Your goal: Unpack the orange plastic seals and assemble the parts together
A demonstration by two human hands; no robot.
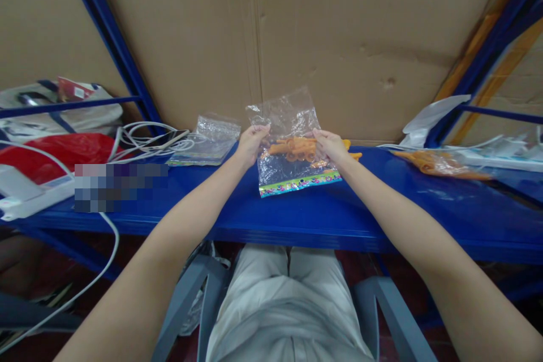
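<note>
A clear plastic bag (288, 172) with a colourful printed strip along its lower edge is spread between my two hands above the blue table. My left hand (252, 144) is closed on the bag's left side, fingers pinched. On the right side, my right hand (331, 146) pinches the bag's other edge. Orange, tube-like pieces (297, 149) show through the clear film. Some stick out past the bag's right side, behind my right hand, so at least part of them lies outside it. Whether any sit inside the bag, I cannot tell.
More flat clear bags (207, 144) lie to the left, beside coiled white cables (148, 138) and a red bag (55, 153). On the right rests a clear bag with orange pieces (441, 164). Blue shelf posts (110, 39) and cardboard (318, 28) stand behind the table (288, 218).
</note>
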